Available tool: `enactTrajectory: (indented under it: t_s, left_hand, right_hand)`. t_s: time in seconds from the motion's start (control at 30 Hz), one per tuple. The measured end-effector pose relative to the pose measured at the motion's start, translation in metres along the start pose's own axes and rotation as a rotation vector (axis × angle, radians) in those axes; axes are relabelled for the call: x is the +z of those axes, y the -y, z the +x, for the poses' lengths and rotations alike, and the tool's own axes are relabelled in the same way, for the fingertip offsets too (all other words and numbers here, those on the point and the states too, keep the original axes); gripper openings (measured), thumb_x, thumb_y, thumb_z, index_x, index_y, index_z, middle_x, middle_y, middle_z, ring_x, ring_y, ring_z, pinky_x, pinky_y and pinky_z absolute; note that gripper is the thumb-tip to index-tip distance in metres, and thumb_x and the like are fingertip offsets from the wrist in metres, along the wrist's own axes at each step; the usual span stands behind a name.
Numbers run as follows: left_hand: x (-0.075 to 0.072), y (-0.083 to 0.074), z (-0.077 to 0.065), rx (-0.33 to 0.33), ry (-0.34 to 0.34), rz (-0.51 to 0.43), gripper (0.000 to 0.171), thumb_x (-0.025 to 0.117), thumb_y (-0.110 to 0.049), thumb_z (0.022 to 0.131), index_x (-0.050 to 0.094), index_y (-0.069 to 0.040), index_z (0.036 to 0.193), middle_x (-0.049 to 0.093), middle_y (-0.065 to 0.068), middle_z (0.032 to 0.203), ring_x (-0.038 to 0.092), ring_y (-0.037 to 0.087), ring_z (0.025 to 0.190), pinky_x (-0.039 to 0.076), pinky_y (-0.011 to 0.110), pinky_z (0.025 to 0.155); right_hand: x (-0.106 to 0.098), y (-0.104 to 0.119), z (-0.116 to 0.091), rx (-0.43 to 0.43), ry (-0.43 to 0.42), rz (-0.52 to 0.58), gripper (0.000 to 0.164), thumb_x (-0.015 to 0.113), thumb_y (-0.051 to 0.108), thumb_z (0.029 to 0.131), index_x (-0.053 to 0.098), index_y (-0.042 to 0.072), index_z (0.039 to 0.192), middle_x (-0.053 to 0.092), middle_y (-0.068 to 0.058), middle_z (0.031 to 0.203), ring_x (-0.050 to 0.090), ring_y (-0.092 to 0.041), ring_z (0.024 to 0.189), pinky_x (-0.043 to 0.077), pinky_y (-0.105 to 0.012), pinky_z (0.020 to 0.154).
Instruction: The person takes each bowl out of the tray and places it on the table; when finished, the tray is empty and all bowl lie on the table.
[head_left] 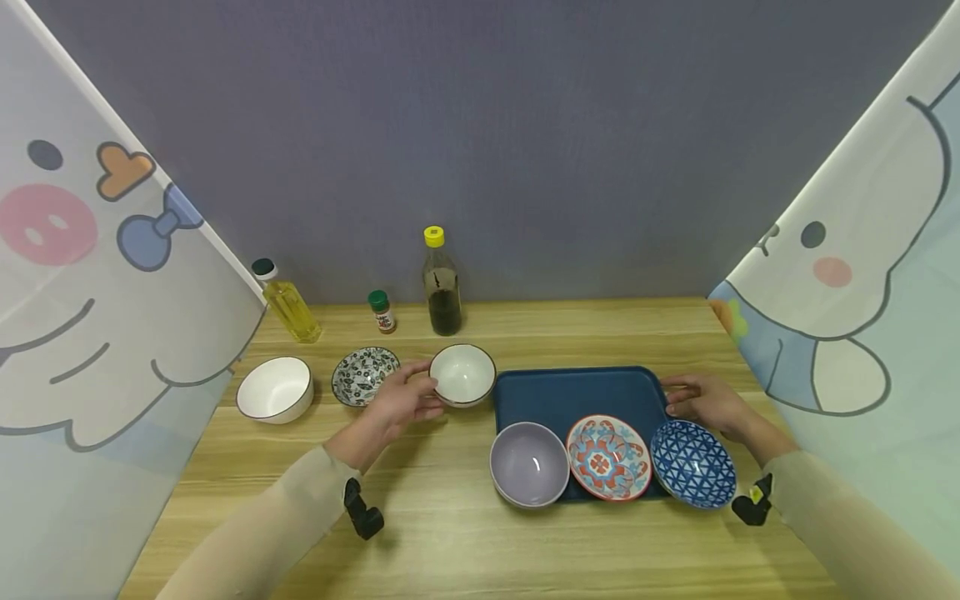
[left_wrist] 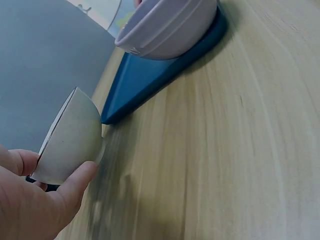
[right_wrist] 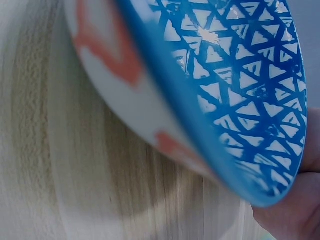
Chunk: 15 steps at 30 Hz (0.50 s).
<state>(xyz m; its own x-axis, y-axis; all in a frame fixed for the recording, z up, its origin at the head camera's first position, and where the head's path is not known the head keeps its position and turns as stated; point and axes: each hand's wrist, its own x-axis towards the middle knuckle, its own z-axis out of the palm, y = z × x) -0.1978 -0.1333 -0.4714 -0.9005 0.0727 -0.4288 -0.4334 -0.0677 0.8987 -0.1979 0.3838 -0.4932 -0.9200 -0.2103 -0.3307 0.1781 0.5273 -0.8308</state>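
Observation:
My left hand (head_left: 401,402) grips a white bowl with a thin dark rim (head_left: 462,375) by its left side. In the left wrist view the thumb lies along the outer wall of this white bowl (left_wrist: 75,137), other fingers near its rim. My right hand (head_left: 708,403) is at the right end of the dark blue tray (head_left: 577,392), fingers stretched toward its edge. Just in front of it sits a blue bowl with white triangles (head_left: 693,464), which hides part of the right hand in the right wrist view. A red-and-blue patterned bowl (head_left: 608,458) and a lilac bowl (head_left: 529,465) stand alongside on the tray's front.
Left of the left hand are a black-floral bowl (head_left: 364,377) and a plain white bowl (head_left: 276,390). Behind stand an oil bottle (head_left: 291,310), a green-capped spice jar (head_left: 382,312) and a yellow-capped dark sauce bottle (head_left: 442,287). A grey partition (head_left: 480,150) closes off the back.

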Motion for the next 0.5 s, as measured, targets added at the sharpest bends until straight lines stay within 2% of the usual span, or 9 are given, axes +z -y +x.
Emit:
enactTrajectory:
  t_s: [0.17, 0.5]
  left_hand:
    - [-0.0003, 0.0048, 0.0017, -0.005, -0.002, 0.014, 0.051, 0.056, -0.006, 0.095, 0.040, -0.009, 0.144, 0.063, 0.031, 0.106, 0.069, 0.024, 0.078, 0.058, 0.047, 0.085]
    - [-0.0005, 0.0100, 0.0053, -0.014, -0.009, 0.020, 0.051, 0.054, -0.005, 0.096, 0.038, -0.008, 0.144, 0.066, 0.022, 0.096, 0.069, 0.025, 0.078, 0.058, 0.049, 0.085]
  right_hand:
    - [0.0001, 0.0009, -0.0004, 0.002, 0.000, -0.006, 0.058, 0.064, 0.000, 0.089, 0.040, -0.008, 0.141, 0.058, -0.027, 0.115, 0.064, -0.024, 0.095, 0.060, -0.031, 0.080]
    - [0.0004, -0.0004, -0.0001, 0.020, -0.003, 0.003, 0.058, 0.065, 0.001, 0.089, 0.041, -0.006, 0.142, 0.058, -0.026, 0.115, 0.064, -0.023, 0.094, 0.060, -0.032, 0.078]
